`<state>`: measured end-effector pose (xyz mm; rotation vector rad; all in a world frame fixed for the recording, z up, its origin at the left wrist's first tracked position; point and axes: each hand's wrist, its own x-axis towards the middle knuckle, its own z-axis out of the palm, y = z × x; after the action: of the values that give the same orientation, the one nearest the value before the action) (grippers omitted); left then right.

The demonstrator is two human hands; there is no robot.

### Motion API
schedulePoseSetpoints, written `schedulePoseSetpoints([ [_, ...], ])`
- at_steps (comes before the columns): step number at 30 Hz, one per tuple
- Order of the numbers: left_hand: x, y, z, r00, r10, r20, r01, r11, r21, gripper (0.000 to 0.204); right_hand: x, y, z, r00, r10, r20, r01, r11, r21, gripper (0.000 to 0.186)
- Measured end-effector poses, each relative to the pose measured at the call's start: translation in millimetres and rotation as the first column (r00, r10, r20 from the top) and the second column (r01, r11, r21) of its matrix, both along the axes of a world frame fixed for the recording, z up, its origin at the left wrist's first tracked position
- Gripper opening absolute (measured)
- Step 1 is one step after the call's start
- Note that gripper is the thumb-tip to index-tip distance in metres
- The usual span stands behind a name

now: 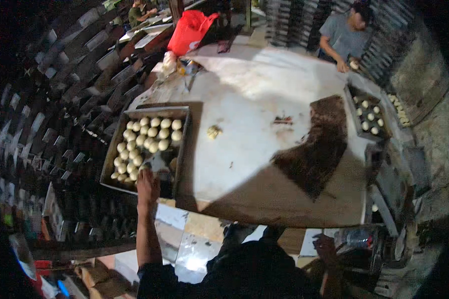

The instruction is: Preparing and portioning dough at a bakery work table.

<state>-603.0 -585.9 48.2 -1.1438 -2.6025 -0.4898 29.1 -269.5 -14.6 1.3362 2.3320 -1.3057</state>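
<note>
My left hand (147, 182) reaches into the near part of a dark metal tray (185, 129) at left, fingers curled down among the pale dough balls (153, 147); whatever is under the fingertips is too unclear to name. The balls fill much of the tray, with a barer patch at its near right. My right hand (323, 245) hangs low, past the table's front edge, fingers loosely bent and apart with nothing visible in them, near a clear plastic bottle (356, 239).
The white table (239, 169) carries a small dough scrap (214, 132), a dark brown patch (319, 149) and a red bag (187, 30). A co-worker (339, 37) stands at far right beside a second tray of balls (351, 97). Another person (137, 15) is in the background.
</note>
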Motion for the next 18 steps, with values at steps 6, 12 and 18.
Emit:
schedulePoseSetpoints([
  [6,237,167,77,0.510,-0.518,0.687,0.151,0.840,0.522,0.074,-128,3,74,0.876,0.328,-0.353,-0.094,0.834,0.543,0.035],
  [12,368,246,120,0.574,-0.658,0.489,0.331,0.731,0.596,0.084,-142,47,155,0.660,-0.633,-0.404,0.095,0.603,-0.792,0.054],
  [18,405,252,117,0.422,-0.688,0.590,-0.011,0.647,0.762,0.031,-110,32,185,0.396,0.224,-0.890,-0.001,0.970,0.244,0.064],
])
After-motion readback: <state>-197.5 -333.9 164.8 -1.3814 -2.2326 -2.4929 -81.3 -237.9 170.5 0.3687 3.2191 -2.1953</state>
